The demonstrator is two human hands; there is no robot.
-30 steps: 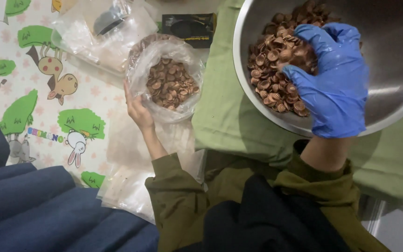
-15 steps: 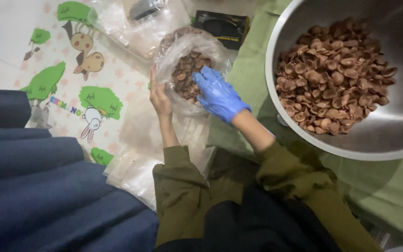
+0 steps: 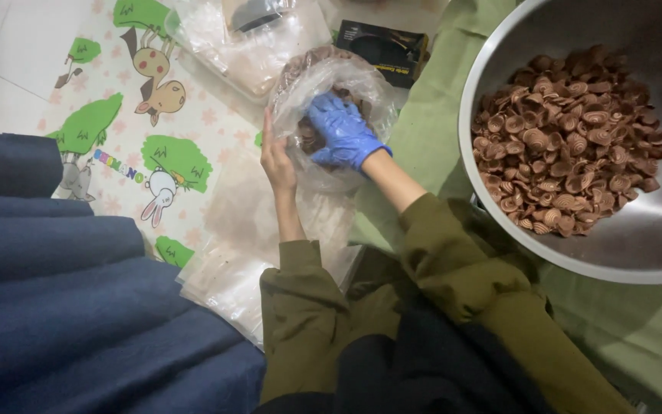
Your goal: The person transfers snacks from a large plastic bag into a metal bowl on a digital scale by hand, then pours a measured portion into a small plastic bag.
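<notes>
Reaching into a clear plastic bag, the right hand, gloved in blue, is sitting inside the bag's open mouth among brown shell-shaped pieces; its fingers are curled downward, but whether they are gripping any pieces or letting them go cannot be told. The left hand, bare, is pressing flat against the bag's left side, fingers straight and pointing far, steadying the plastic rather than closing round it. The bag is lying on the floor in the middle of the scene, at the edge of a mat printed with cartoon animals and green trees, and just left of a green cloth.

To the right, on that cloth, a large steel bowl is holding a heap of the same brown pieces, well apart from the bag. A stack of flat clear bags is lying near the left forearm. Farther off, another clear bag with a dark object inside is resting on the mat, and a black box is lying beside it. Blue fabric is filling the near left. Both sleeves are olive green.
</notes>
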